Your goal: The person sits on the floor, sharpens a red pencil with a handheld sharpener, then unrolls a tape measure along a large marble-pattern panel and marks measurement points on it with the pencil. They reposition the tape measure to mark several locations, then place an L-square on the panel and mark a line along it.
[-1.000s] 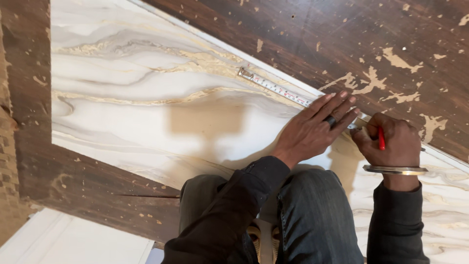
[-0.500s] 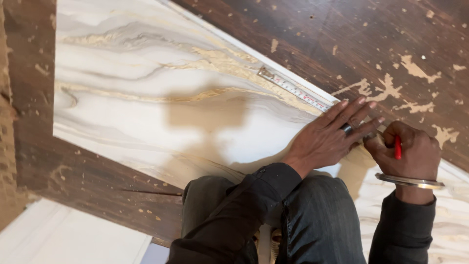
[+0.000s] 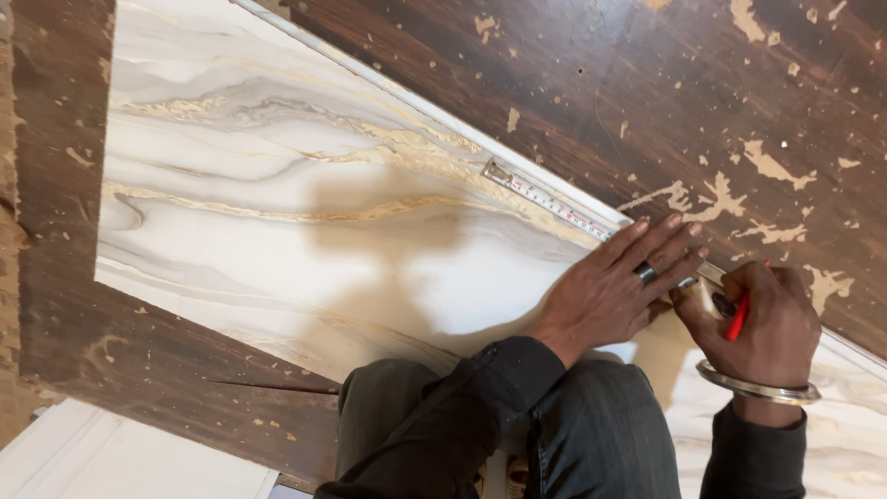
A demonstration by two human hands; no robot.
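A large white marble-look tile with tan veins lies on a dark worn wooden floor. A metal tape measure blade runs along the tile's far edge. My left hand, with a dark ring on one finger, lies flat with spread fingers pressing the tape onto the tile. My right hand, a metal bangle at the wrist, is closed around a red pencil and what looks like the tape's case, right beside the left fingertips.
My knees in dark trousers rest on the tile's near side. Pale paint flecks dot the wood at the upper right. Another light panel shows at the bottom left corner.
The view has shifted slightly, so hands and tile sit a little further right and lower. Both hands keep their hold on the tape and pencil.
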